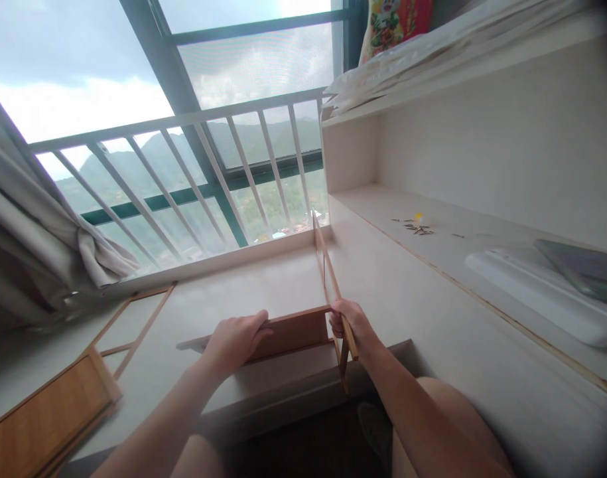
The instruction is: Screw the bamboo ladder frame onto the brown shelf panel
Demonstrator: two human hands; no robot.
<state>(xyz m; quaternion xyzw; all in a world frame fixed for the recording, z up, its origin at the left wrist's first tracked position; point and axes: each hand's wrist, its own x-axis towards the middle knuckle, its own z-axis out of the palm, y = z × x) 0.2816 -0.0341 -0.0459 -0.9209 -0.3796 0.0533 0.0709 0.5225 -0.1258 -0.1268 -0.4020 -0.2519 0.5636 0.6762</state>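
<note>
While the left hand (pixel 236 342) gripped a board (pixel 290 335) and the right hand (pixel 353 323) a frame (pixel 351 345), a panel (pixel 54 411) lay at 8 o'clock, a phone (pixel 582 269) at 3.

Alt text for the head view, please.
A person's left hand grips a brown wooden board while the right hand holds a slim wooden frame at the board's end. Metal pieces lie on a white shelf to the right; another wooden panel lies at left.

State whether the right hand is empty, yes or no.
No, the right hand is closed around the slim wooden frame, near the end of the brown panel that the left hand holds.
</note>
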